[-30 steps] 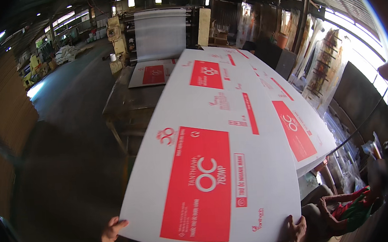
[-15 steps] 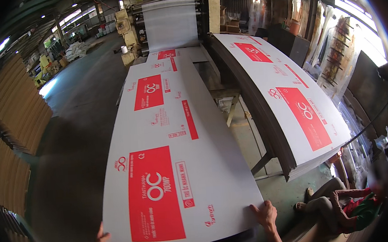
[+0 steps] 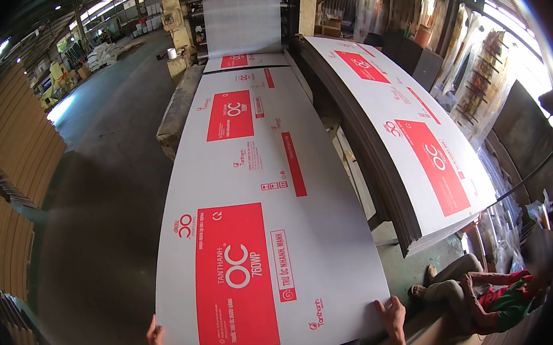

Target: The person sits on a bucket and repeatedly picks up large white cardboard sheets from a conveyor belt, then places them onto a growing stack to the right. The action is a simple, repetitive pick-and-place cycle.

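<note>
A long white cardboard sheet [image 3: 333,245] with red printed blocks stretches from me toward the printing machine [image 3: 243,21]. At its near left corner my left hand [image 3: 156,342] is closed on the edge, with part of the fingers hidden under the board. My right hand [image 3: 392,318] grips the near right edge, thumb on top and fingers mostly underneath. Beyond the far end of my sheet, the red-printed front of another sheet [image 3: 233,61] shows below the machine's rollers. On the right, a tall stack of matching printed sheets [image 3: 442,154] lies close beside my sheet.
A person [image 3: 484,292] in a red and green top sits at the lower right. Stacks of brown cardboard [image 3: 12,159] stand along the left, beyond a dark floor [image 3: 107,184]. Plastic-wrapped material [image 3: 477,68] leans at the right, and a metal side table [image 3: 179,109] adjoins the machine.
Both hands have shifted slightly right with the sheet. Its far end has come away from the machine, and another printed sheet now shows behind it.
</note>
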A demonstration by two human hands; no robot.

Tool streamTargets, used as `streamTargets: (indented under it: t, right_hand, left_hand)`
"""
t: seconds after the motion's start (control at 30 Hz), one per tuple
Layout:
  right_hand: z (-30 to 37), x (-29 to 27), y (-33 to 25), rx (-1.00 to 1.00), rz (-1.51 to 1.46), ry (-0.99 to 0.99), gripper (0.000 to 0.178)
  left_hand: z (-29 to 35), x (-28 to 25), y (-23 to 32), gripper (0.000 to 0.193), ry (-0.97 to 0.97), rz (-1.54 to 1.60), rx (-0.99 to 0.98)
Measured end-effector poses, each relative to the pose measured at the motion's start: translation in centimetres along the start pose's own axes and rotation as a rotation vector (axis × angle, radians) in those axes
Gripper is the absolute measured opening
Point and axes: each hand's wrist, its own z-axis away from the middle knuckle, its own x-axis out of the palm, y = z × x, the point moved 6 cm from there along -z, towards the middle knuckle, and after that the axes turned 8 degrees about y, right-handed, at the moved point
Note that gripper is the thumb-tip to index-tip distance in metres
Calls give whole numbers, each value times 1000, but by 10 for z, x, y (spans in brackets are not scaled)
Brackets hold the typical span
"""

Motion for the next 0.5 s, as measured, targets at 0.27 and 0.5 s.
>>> streamTargets:
  t: [0.27,0.5]
  right_hand:
    - [-86,33,-58,-36,73,27,59]
    - [-149,64,-100,0,-76,-7,63]
  left_hand:
    - [-80,72,19,51,-109,79,88]
    - [-147,118,42,51,-154,84,75]
